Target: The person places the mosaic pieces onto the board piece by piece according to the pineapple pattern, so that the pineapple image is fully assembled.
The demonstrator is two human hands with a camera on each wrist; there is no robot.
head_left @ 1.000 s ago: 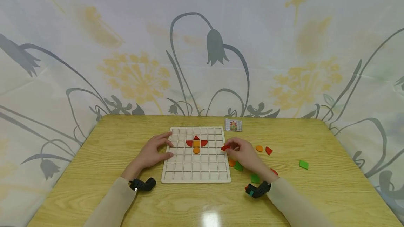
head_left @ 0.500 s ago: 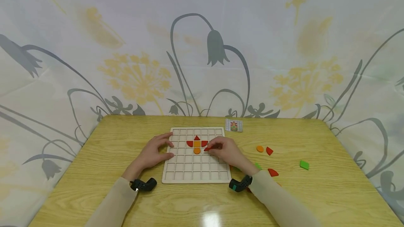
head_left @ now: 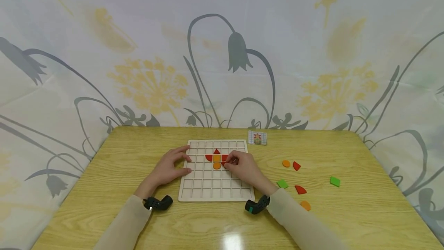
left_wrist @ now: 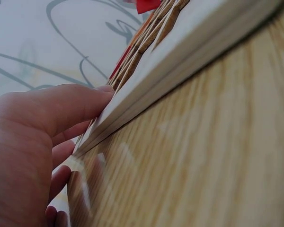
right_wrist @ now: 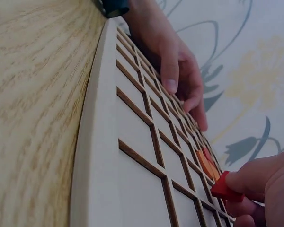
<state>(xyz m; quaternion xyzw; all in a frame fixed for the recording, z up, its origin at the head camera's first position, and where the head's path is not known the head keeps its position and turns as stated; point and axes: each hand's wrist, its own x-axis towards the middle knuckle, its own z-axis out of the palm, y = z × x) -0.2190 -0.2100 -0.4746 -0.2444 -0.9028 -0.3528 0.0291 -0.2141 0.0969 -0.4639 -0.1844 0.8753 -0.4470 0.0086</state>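
A pale wooden grid board (head_left: 200, 193) lies on the table. On it sit a red triangle (head_left: 216, 151), an orange square (head_left: 216, 158), an orange disc (head_left: 216, 166) and a red quarter-round (head_left: 209, 158); another red piece (head_left: 224, 157) is partly covered by my right hand. That right hand (head_left: 244, 167) pinches a red flat piece (right_wrist: 226, 188) between thumb and fingers, low over the cells right of the orange disc. Its exact outline is hidden by the fingers. My left hand (head_left: 168, 168) rests at the board's left edge, fingers loosely extended, thumb touching the rim.
A small printed pattern card (head_left: 257, 138) lies behind the board. Scattered to the right are orange discs (head_left: 286, 163), red quarter-rounds (head_left: 300, 190) and green rhombuses (head_left: 334, 181). A flowered cloth (head_left: 156, 88) hangs behind the table.
My right hand has carried the red piece left from beside the board to the cell near the orange disc, uncovering loose pieces on the table. My left hand stays put.
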